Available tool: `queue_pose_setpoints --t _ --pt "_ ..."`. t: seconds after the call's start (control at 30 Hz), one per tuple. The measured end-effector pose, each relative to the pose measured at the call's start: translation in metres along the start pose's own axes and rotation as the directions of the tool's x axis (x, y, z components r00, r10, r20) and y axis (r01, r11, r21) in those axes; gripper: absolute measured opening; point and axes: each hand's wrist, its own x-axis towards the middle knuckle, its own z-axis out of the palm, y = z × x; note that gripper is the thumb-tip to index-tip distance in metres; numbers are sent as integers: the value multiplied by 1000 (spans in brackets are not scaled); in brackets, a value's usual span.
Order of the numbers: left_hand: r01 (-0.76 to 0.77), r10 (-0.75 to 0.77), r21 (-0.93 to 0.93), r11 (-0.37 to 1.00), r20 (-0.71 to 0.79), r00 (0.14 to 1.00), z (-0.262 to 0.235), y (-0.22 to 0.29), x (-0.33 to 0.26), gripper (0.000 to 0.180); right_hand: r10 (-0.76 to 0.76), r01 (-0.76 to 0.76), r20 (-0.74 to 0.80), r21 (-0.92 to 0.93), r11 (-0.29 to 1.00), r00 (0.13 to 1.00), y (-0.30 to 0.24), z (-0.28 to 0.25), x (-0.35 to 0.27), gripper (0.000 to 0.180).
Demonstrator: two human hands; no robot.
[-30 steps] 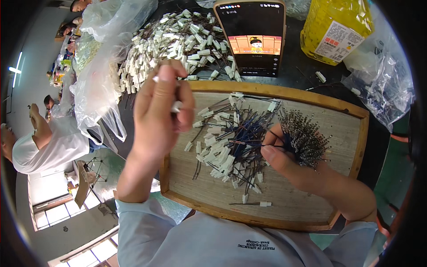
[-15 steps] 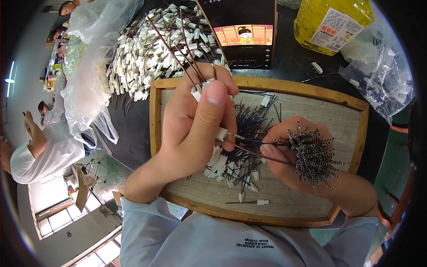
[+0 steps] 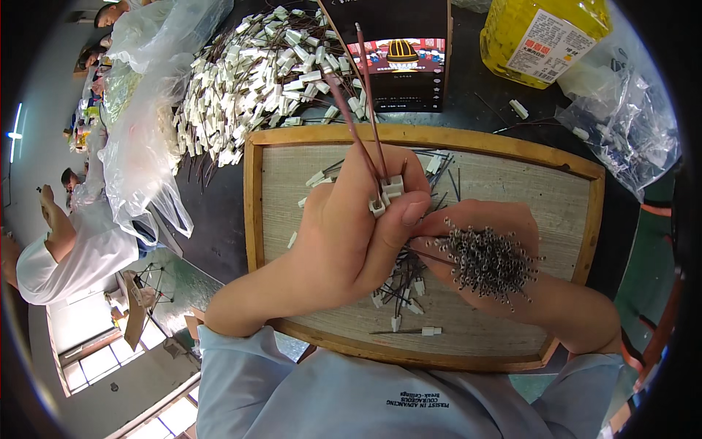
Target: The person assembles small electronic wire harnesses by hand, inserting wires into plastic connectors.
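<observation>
White connectors (image 3: pixel 393 188) gripped in left hand (image 3: pixel 333 245), over the tray

Left hand: fingers curled, thumb pressed across, firmly closed on at least two connectors; brown wires (image 3: pixel 349 117) rise from them across the tray's far rim. Right hand (image 3: pixel 486 214): closed around a thick wire bundle (image 3: pixel 493 265), metal ends facing up; part of this grip is hidden. The hands stand very close; whether they touch cannot be determined.

Below, loose connectors (image 3: pixel 432 331) lie on the floor of the wood-rimmed tray (image 3: pixel 254 197), some hidden by the hands. Floor shows on both outer sides of the hands, up to the left and right rims. Forearms cross the near portion of the rim.

Beyond the far rim: a large connector pile (image 3: pixel 256 80) at left, a propped phone (image 3: pixel 406 91) at centre, a yellow bottle (image 3: pixel 504 44) and clear bag (image 3: pixel 621 139) at right.
</observation>
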Motion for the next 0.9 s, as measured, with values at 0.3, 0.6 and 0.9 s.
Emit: queue_pose_setpoints --t 0.3,0.6,0.9 --pt "99 -129 -165 981 -182 975 -20 -6 -7 21 218 -217 -30 43 975 975 -2 -5 -5 24" --pt "215 -230 -412 885 15 973 -46 -27 1 43 93 -82 -104 106 991 990 -7 8 5 24" --pt "286 -211 -690 665 194 958 -23 -20 -8 28 255 -252 -172 39 967 951 -24 2 4 12"
